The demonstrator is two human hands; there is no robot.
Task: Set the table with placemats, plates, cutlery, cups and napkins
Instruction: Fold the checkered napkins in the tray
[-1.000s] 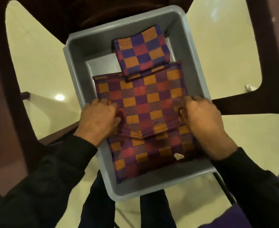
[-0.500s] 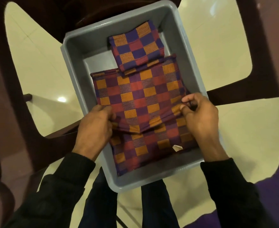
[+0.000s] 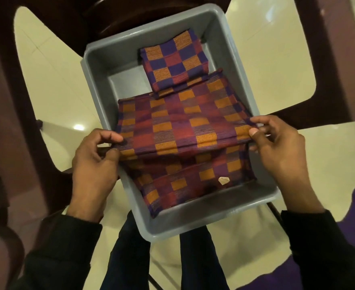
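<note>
— Pinched at both ends: left hand (image 3: 93, 162) and right hand (image 3: 276, 147) each nip the top placemat's (image 3: 172, 126) near edge, lifting it off the stack in the tub (image 3: 193, 225).

— Soft cloth?

— Likely light and limp; corner grips keep it taut. Tub walls stand close, and napkins (image 3: 172, 61) lie on its far edge.

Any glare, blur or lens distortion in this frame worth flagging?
Head view: one bright glare spot on the floor left of the tub; wide-angle bending at the edges; dim, warm light; the placemat and both hands, left and right, look sharp.
</note>
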